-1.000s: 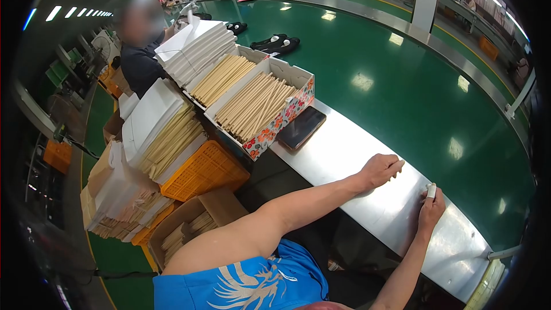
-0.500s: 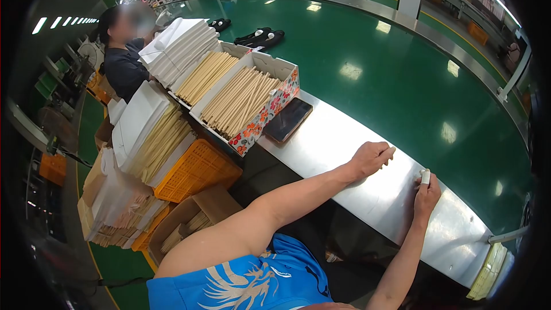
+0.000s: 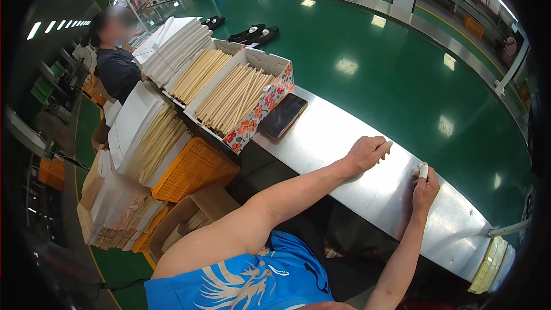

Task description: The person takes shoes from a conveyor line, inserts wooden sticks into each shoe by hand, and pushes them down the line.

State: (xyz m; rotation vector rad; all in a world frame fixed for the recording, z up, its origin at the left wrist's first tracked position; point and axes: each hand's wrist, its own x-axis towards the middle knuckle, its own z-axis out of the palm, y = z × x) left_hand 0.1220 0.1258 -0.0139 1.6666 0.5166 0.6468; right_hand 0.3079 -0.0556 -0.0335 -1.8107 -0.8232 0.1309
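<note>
Over the bare metal ledge [image 3: 338, 132], my left hand [image 3: 370, 154] is closed, thumb and fingers pressed together near the green belt's edge. Anything inside it is too small or hidden to make out. My right hand [image 3: 425, 190] is also closed, a short way to the right, with a white wrap [image 3: 423, 171] around one finger. A small pale tip shows by its fingertips, but I cannot tell what it is. The two hands are apart. A dark phone [image 3: 283, 116] lies on the ledge to the left of them.
Flowered boxes [image 3: 267, 110] hold many thin wooden sticks [image 3: 234, 99]. Stacked white paper bundles [image 3: 172, 46] and an orange crate [image 3: 192, 169] stand at left, near a person [image 3: 117, 69]. The green belt [image 3: 367, 51] runs beyond the ledge; yellowish sheets [image 3: 488, 264] hang at right.
The view has shifted slightly. Both hands stay closed in nearly the same places, with only small movements of the fingers. The person at left has turned a little.
</note>
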